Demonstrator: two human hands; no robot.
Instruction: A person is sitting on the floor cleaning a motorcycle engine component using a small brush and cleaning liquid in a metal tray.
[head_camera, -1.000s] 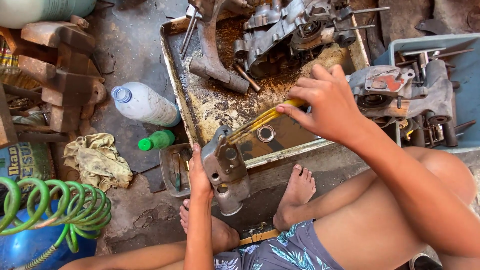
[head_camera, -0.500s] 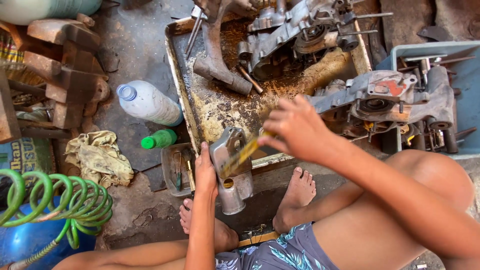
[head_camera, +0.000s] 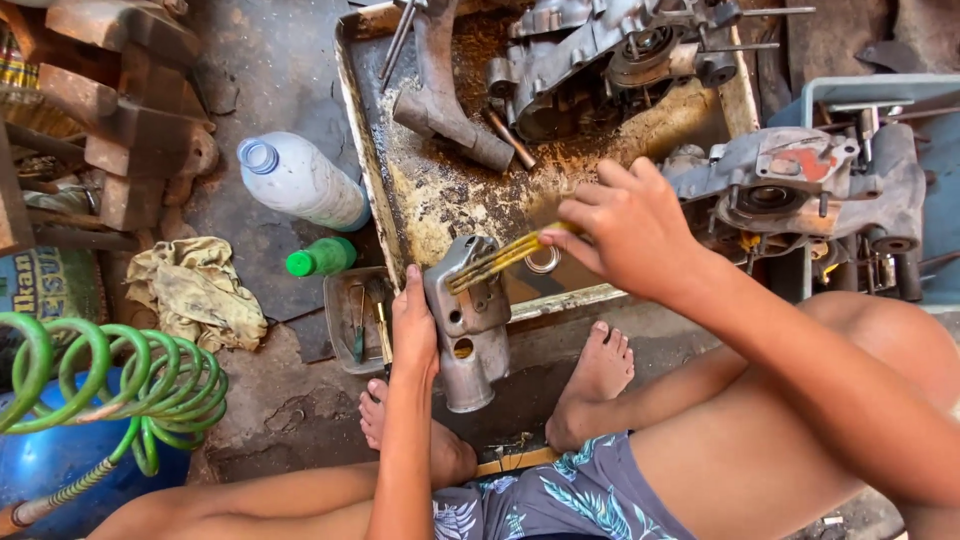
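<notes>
Two hands on one job. Green coiled hose (head_camera: 110, 385) at 8 o'clock, plastic bottle (head_camera: 300, 183) at 10, parked aside. Left hand (head_camera: 413, 330), fingers wrapped, steadies grey metal casting (head_camera: 468, 320) at centre, over tray lip. Right hand (head_camera: 625, 230) pinches yellow brush (head_camera: 497, 261), bristles into casting. Rusty tray (head_camera: 400, 190) at 12 sits under the work, likely catching grime.

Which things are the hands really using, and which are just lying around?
In use:
left hand holding the grey metal part
right hand with the yellow brush on that part

Lying about:
plastic bottle
green-capped bottle
dirty rag
green coiled hose
engine case in the greasy metal tray
</notes>
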